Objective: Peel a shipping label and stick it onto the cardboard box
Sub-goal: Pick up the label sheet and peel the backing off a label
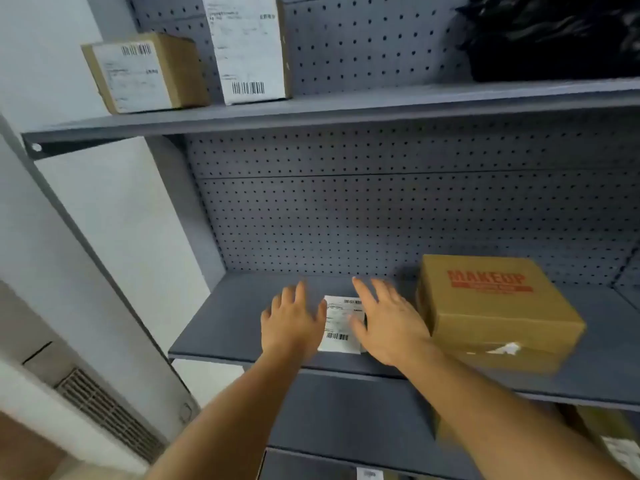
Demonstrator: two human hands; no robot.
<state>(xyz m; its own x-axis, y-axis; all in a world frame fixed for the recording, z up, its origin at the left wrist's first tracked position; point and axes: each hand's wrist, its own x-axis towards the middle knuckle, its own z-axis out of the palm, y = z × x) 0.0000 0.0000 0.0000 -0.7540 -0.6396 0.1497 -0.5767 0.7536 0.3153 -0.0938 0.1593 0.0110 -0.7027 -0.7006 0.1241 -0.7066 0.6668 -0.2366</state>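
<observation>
Both hands reach over the grey metal shelf (221, 327) with palms down and fingers spread; neither has hold of anything. The left hand (291, 322) and the right hand (388, 323) flank a white shipping label (341, 323) that lies flat on the shelf, barcode toward the near edge. The label sits between the two sets of fingers: just right of the left hand's fingers, and under or just left of the right hand's thumb and forefinger. Motion blur makes it hard to say whether the right thumb actually touches the paper.

Just right of the right hand's little finger stands the cardboard box (498, 313), a brown carton printed with "MAKEUP" in red on its top, with a scrap of torn white tape on its near side. The box rests on the same shelf, close beside the right hand, with its near left corner behind that hand.

Well above and beyond the fingertips, on the upper shelf (346, 109), stand two labelled parcels: a small brown one (145, 72) to the left and a taller one (247, 46) beside it, both with barcoded labels facing out. A black bag (554, 36) sits at the far right of that shelf. The perforated back panel (381, 220) rises behind the fingers.
</observation>
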